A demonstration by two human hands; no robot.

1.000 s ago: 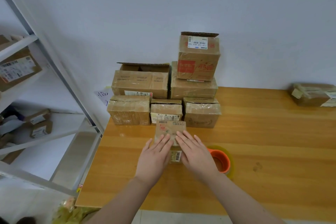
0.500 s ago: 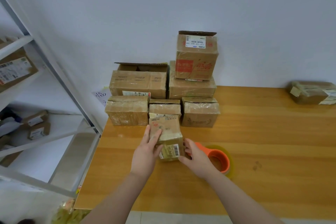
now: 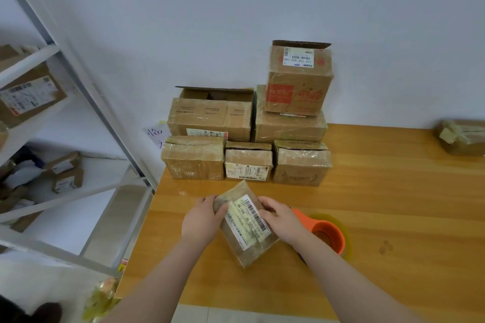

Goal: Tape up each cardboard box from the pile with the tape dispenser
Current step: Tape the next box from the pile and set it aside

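A small cardboard box [image 3: 246, 223] with a white barcode label on top lies skewed on the wooden table [image 3: 367, 217]. My left hand [image 3: 203, 217] grips its left edge and my right hand [image 3: 279, 217] grips its right edge. Just right of my right hand sits the orange tape dispenser [image 3: 328, 235] with its clear tape roll. Behind the small box, a pile of taped and open cardboard boxes [image 3: 249, 139] is stacked against the wall.
Another taped box [image 3: 462, 136] rests at the table's far right. A metal shelf rack [image 3: 78, 126] holding parcels stands left of the table. A white paper note [image 3: 154, 135] is stuck beside the pile. The table's front edge is near me.
Both hands went from resting flat on the small box to gripping its sides. The box has been pulled away from the pile toward me and turned, label now facing up.
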